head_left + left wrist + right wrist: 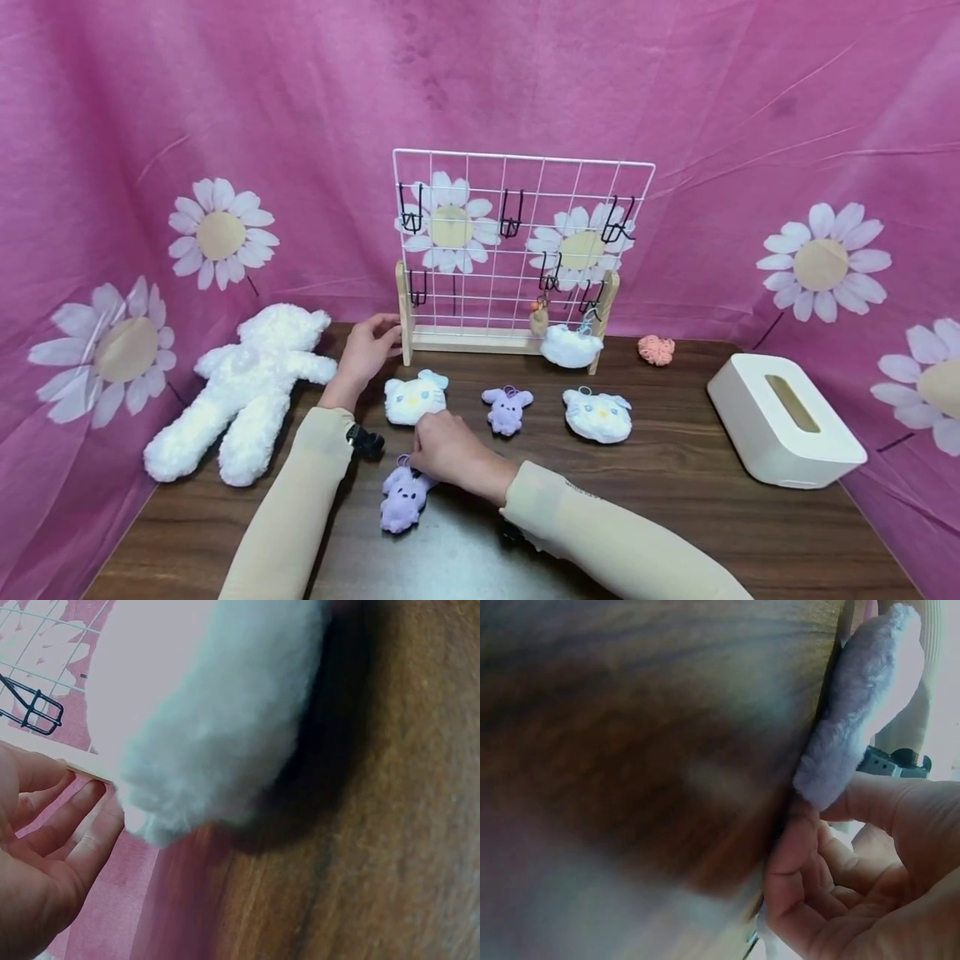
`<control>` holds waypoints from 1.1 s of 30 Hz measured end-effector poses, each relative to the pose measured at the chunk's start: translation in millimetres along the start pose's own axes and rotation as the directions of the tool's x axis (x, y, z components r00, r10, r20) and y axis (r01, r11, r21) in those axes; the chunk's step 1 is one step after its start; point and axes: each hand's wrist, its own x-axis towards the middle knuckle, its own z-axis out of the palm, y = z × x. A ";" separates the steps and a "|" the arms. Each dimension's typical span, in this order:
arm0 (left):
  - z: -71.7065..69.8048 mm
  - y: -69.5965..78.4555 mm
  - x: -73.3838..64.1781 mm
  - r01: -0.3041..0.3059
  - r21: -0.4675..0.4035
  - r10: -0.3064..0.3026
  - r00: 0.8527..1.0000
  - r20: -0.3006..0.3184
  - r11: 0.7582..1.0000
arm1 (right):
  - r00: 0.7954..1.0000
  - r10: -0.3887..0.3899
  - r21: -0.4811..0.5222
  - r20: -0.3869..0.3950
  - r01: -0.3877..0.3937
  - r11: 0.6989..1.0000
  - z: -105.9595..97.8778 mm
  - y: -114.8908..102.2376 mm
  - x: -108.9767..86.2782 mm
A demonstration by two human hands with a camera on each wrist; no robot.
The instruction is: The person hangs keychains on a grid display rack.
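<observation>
In the head view my left hand [367, 354] reaches to the left wooden post [406, 312] of a white wire grid rack [504, 156]. In the left wrist view its fingertips touch that post, fingers fairly straight. My right hand [453, 454] pinches a long-eared purple plush keychain [403, 504] by one ear at the table's middle; the right wrist view shows thumb and finger at the plush's end [847, 720]. Just beyond that hand lies a white cat plush [411, 400]. A second purple plush keychain [506, 412] and another white cat plush [597, 417] lie to the right.
Several black hooks [512, 217] are on the grid. A white plush [572, 347] and a small tan charm [538, 321] hang low right. A white teddy bear [255, 375] lies left. A coral yarn piece [656, 350] and white tissue box [750, 408] are right.
</observation>
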 end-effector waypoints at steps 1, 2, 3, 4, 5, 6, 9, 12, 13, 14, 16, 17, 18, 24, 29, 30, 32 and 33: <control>0.1 -0.3 0.1 0.001 0.002 -0.001 1.000 -0.002 1.000 | 1.000 -0.005 -0.009 0.007 0.005 1.000 -0.2 0.2 0.2; 0.2 -0.4 0.3 0.002 0.003 -0.002 1.000 -0.003 1.000 | 1.000 -0.010 -0.020 0.010 0.010 1.000 -0.3 0.2 0.4; 0.3 -0.6 0.5 0.001 0.007 -0.001 1.000 -0.002 1.000 | 1.000 -0.015 -0.029 0.014 0.016 0.999 -0.6 0.3 0.6; 0.3 -0.9 0.7 -0.001 0.010 0.001 1.000 -0.001 1.000 | 1.000 -0.018 -0.042 0.017 0.019 0.999 -0.9 0.1 0.7; 0.4 -1.0 0.9 -0.002 0.008 0.002 1.000 0.001 1.000 | 1.000 -0.023 -0.055 0.017 0.024 0.998 -1.3 -0.2 0.7; 0.5 -1.2 1.0 -0.003 0.010 0.003 1.000 0.003 1.000 | 0.999 -0.029 -0.072 0.016 0.030 0.997 -1.9 -0.6 0.7; 0.3 -1.5 1.2 -0.002 0.016 0.001 1.000 0.012 1.000 | 0.999 -0.047 -0.098 0.022 0.049 0.994 -3.4 -1.2 0.3; -0.1 -1.5 0.5 0.008 0.018 -0.008 1.000 0.016 1.000 | 0.997 -0.072 -0.124 0.015 0.073 0.990 2.1 4.4 3.7; -0.2 -1.5 0.6 0.009 0.019 -0.009 1.000 0.017 1.000 | 0.997 -0.074 -0.126 0.016 0.075 0.989 3.6 6.4 5.2; -0.3 -1.4 0.6 0.009 0.019 -0.009 1.000 0.016 1.000 | 0.997 -0.076 -0.134 0.014 0.077 0.988 6.3 9.2 7.6; -0.4 -1.2 0.6 0.006 0.016 -0.006 1.000 0.017 1.000 | 0.996 -0.084 -0.146 -0.002 0.083 0.986 15.5 17.9 15.2; -0.4 -1.2 0.9 0.003 0.017 -0.003 1.000 0.017 1.000 | 0.996 -0.089 -0.157 -0.018 0.085 0.984 24.6 25.6 22.2; -0.3 -1.0 1.2 0.000 0.015 0.000 1.000 0.017 1.000 | 0.995 -0.095 -0.160 -0.030 0.089 0.983 32.6 32.8 29.0; -1.3 -1.8 2.2 0.008 0.016 -0.009 1.000 0.019 1.000 | 0.989 -0.140 -0.116 -0.038 0.135 0.984 54.7 58.1 51.2; -2.0 -3.6 3.0 0.009 0.012 -0.009 1.000 0.028 1.000 | 0.993 -0.114 -0.027 0.032 0.115 0.993 18.0 38.0 25.8; -1.9 -3.7 3.2 0.010 0.015 -0.010 1.000 0.030 1.000 | 0.993 -0.107 -0.009 0.045 0.108 0.994 11.2 34.2 21.3; -1.6 -4.1 4.1 0.011 0.020 -0.011 0.999 0.031 1.000 | 0.994 -0.083 0.020 0.076 0.082 0.996 -8.8 20.4 7.9; -1.6 -4.0 4.4 0.011 0.022 -0.012 0.999 0.032 1.000 | 0.994 -0.083 0.024 0.073 0.082 0.996 -8.6 21.4 8.1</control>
